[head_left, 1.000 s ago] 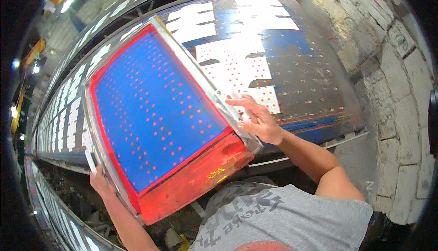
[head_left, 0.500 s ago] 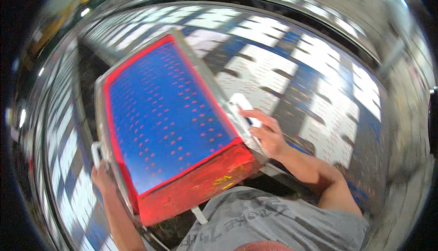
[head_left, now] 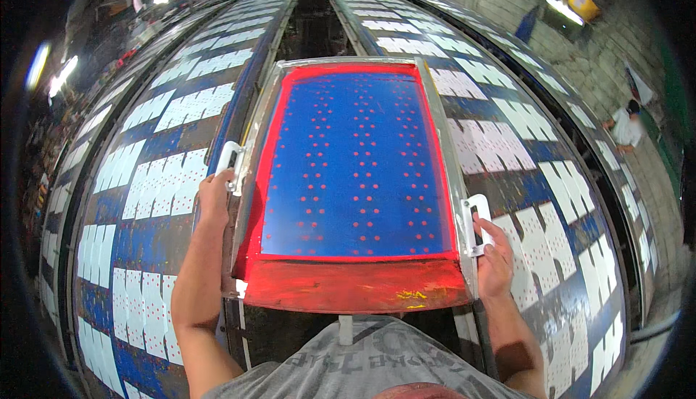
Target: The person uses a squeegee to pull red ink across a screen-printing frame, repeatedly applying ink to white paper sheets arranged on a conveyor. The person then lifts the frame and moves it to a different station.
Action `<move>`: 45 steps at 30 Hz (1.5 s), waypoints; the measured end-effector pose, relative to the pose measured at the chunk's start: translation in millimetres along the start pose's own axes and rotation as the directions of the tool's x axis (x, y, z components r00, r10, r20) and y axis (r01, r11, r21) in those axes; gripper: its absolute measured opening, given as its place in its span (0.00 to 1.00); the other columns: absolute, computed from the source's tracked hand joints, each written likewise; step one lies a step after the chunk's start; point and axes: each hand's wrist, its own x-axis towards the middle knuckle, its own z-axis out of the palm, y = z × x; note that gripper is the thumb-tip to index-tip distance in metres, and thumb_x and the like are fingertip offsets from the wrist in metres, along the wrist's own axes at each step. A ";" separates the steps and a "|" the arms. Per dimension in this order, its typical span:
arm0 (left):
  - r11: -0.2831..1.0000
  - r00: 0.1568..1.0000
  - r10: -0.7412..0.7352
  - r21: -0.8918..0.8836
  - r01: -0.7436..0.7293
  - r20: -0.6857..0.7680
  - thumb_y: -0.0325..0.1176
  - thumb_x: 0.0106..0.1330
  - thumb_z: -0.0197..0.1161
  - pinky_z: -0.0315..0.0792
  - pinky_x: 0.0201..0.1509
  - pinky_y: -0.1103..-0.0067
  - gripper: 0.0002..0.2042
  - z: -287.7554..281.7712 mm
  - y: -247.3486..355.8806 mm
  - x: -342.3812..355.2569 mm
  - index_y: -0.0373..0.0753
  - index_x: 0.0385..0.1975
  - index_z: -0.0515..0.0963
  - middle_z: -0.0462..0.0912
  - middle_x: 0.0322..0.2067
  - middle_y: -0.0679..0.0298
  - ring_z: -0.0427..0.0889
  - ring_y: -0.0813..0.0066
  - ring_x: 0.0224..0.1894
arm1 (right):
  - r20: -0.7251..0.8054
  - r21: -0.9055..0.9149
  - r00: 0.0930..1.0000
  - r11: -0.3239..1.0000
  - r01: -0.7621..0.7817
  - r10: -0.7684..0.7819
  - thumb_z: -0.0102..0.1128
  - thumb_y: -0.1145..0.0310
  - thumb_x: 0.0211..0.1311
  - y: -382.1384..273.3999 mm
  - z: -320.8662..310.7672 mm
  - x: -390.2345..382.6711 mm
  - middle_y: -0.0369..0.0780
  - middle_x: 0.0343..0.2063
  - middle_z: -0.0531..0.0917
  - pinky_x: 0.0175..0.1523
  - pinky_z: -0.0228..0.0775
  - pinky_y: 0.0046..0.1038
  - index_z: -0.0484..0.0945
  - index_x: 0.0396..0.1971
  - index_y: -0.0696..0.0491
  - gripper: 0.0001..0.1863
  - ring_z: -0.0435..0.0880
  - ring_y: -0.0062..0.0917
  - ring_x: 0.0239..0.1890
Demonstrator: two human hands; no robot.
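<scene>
Screen-printing frame [head_left: 355,174], tilted a second ago, now sits square between two printing desks; left hand [head_left: 215,197] and right hand [head_left: 494,257] clamp its side handles.

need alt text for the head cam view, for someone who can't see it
A person holds a large printing screen, blue mesh with red dots and a red border, level in front of them, the left hand and right hand each gripping a white side handle. Long tables covered with rows of white sheets stretch away on both sides.
</scene>
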 end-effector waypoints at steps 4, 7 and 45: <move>1.000 1.000 -0.013 -0.010 0.012 -0.013 0.38 0.61 0.74 0.71 0.41 0.70 0.12 25.3 1.5 40.8 0.34 0.34 0.85 0.84 0.32 0.62 0.79 0.71 0.33 | 0.001 0.048 1.000 0.998 -0.031 0.031 0.65 0.63 0.70 18.9 3.2 57.3 0.54 0.75 0.72 0.82 0.61 0.44 0.70 0.72 0.65 0.35 0.73 0.39 0.76; 1.000 0.999 -0.004 0.013 0.004 -0.041 0.44 0.61 0.75 0.65 0.36 0.68 0.14 47.4 6.3 75.4 0.39 0.30 0.84 0.80 0.28 0.62 0.73 0.72 0.29 | 0.015 0.041 0.999 0.999 -0.033 0.032 0.64 0.63 0.70 37.9 -1.0 101.8 0.54 0.74 0.73 0.81 0.61 0.43 0.71 0.71 0.65 0.34 0.73 0.38 0.75; 0.990 0.985 0.106 -0.110 -0.092 0.135 0.33 0.70 0.71 0.75 0.45 0.72 0.14 403.3 77.2 778.5 0.27 0.46 0.87 0.89 0.37 0.59 0.85 0.71 0.37 | -0.058 0.066 0.995 0.994 0.085 -0.082 0.63 0.62 0.68 291.2 119.7 802.7 0.57 0.74 0.74 0.82 0.58 0.50 0.73 0.71 0.65 0.34 0.72 0.47 0.77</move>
